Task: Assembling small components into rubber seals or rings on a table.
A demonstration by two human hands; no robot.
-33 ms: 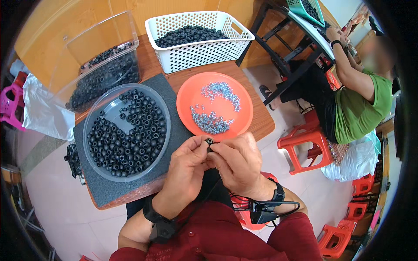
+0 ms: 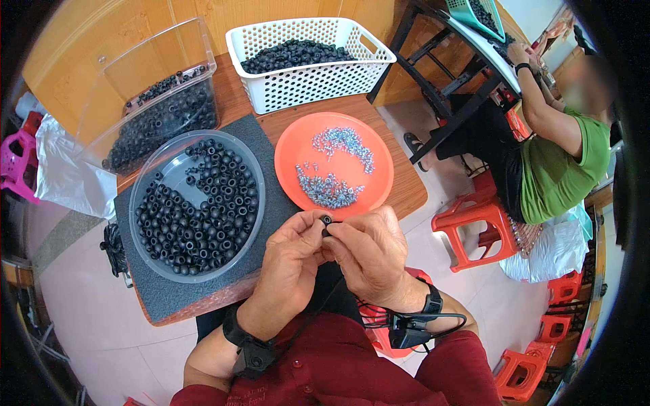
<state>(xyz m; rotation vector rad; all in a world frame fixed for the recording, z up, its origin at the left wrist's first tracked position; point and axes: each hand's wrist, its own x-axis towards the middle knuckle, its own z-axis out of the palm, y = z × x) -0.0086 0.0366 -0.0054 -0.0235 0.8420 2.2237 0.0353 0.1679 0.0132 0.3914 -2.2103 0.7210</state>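
Left grip and right grip pinch one hollow black bead, which may pop out toward the orange plate beyond if pressed unevenly.

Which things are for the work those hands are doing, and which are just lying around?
Seem part of the work:
left hand and right hand
small black piece at their fingertips
round tub of black pieces
orange plate of shiny little pieces
probably the white basket of more black pieces

Probably just around:
silvery bag, far left
red stools, lower right
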